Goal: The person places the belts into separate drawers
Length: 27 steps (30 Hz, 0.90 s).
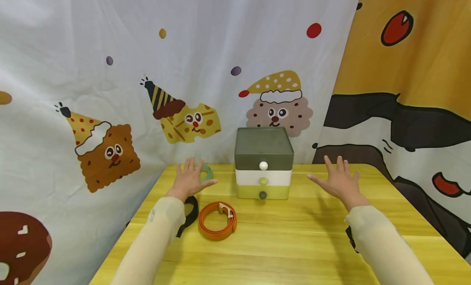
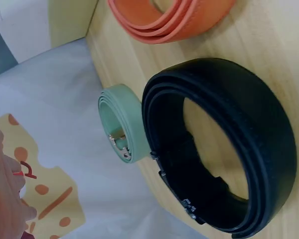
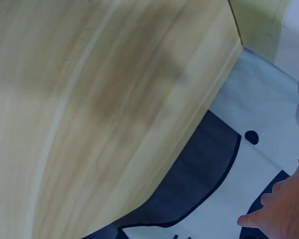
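Note:
My left hand point(image 1: 189, 180) hovers over the left side of the table with its fingers spread, holding nothing. Below it lies a coiled black belt point(image 2: 269, 129), partly hidden by the hand and sleeve in the head view. A coiled green belt point(image 1: 207, 173) is behind the hand, near the far edge. To the right of the black one sits a coiled orange belt point(image 1: 206, 230) with a metal buckle. My right hand point(image 1: 339, 180), fingers also spread, is held above the table's right side and touches nothing. Between the hands stands a drawer box point(image 1: 264, 162) with round knobs.
The box has green, white and yellow tiers and stands towards the far edge of the wooden table point(image 1: 279, 244). Behind the table hangs a cartoon-printed curtain point(image 1: 206, 39). A dark strap point(image 1: 351, 238) shows at the right sleeve.

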Each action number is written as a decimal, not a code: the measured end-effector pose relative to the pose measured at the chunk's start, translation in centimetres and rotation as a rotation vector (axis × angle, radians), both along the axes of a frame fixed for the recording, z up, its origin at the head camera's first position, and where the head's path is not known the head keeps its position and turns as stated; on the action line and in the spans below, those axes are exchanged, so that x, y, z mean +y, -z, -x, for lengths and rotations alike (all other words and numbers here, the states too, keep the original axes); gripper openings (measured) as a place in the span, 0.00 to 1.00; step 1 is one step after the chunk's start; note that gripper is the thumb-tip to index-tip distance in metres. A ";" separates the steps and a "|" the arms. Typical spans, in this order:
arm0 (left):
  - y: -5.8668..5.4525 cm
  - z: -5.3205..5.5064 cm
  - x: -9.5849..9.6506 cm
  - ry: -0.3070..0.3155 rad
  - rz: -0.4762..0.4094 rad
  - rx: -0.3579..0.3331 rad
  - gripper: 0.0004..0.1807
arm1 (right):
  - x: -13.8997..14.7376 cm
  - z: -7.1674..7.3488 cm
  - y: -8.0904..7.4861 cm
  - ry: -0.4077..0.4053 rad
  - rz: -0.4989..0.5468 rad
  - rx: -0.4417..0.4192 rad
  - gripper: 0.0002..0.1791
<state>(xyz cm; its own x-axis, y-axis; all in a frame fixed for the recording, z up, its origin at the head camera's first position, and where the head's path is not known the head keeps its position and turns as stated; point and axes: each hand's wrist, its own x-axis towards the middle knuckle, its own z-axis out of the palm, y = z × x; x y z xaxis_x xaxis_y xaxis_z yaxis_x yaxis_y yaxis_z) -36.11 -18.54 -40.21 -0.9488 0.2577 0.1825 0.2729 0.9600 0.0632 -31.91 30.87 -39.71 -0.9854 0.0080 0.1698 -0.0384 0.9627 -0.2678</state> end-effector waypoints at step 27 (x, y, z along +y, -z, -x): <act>-5.3 0.6 1.4 -0.021 -0.045 0.035 0.59 | -2.3 1.4 -5.0 -0.024 0.121 0.038 0.60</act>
